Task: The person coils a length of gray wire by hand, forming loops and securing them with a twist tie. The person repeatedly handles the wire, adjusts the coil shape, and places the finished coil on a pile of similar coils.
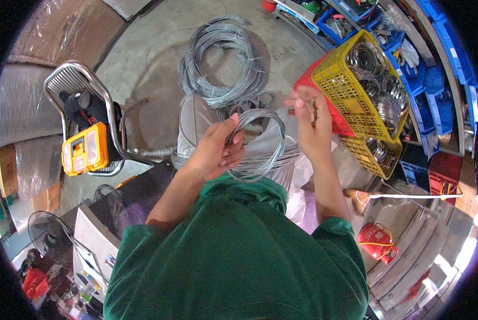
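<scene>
My left hand (220, 146) is closed around one side of a small coil of grey wire (279, 152), held upright over my lap. To its right my right hand (314, 122) is raised, apart from the coil. Its fingers are bent and smeared by motion, so whether they pinch anything does not show. Beneath the held coil, more loops of grey wire (289, 162) lie across my lap. On the floor ahead is a large coil of grey wire (193, 66), tied in several places. Some smaller wire coils (257, 100) lie between it and my knees.
At the right, a yellow crate (337, 80) holds several shiny wire coils, with another yellow crate (364, 154) below. Blue bins (436, 106) line the shelving behind. A metal chair (73, 69) bears an orange case (84, 149) at the left. A red gas cylinder (377, 240) stands lower right.
</scene>
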`<state>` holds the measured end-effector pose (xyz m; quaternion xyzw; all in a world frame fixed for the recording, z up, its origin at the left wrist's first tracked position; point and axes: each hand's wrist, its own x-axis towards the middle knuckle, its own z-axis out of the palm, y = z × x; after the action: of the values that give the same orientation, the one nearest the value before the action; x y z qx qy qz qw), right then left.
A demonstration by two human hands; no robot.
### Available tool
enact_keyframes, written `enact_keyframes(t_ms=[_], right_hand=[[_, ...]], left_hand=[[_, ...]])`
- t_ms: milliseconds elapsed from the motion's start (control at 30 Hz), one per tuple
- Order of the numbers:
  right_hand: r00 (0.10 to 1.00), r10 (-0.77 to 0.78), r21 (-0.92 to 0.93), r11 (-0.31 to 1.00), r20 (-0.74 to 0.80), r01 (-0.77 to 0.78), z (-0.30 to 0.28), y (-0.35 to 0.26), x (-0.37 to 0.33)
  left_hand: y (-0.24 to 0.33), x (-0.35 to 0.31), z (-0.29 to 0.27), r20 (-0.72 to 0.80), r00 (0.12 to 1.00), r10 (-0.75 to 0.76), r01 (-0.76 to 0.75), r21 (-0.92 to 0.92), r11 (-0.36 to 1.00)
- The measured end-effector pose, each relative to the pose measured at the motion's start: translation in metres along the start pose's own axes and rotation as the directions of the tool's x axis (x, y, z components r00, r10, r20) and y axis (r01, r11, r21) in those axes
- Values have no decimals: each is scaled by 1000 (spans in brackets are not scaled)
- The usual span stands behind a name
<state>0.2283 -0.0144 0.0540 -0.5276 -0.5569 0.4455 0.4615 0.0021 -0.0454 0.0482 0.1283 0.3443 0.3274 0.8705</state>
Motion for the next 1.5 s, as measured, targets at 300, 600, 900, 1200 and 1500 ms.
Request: enact_keyframes(t_ms=[300,600,900,1200,1500], right_hand=[[829,364,236,840,425,-489,-2,11,-4],[776,525,672,436,350,-598,14,74,18],[678,722,539,519,139,-663,44,233,79],[603,708,-166,688,367,-707,32,226,48],[748,257,-369,929,611,-18,25,121,-62]], left_hand=[[8,13,-10,36,999,-13,14,-22,1000],[-7,49,-78,-362,839,407,-169,537,826],[-30,19,-113,-368,817,445,-80,691,718],[-37,-10,-123,173,870,461,-118,982,-145],[-33,-9,-126,201,974,107,-182,969,-164]])
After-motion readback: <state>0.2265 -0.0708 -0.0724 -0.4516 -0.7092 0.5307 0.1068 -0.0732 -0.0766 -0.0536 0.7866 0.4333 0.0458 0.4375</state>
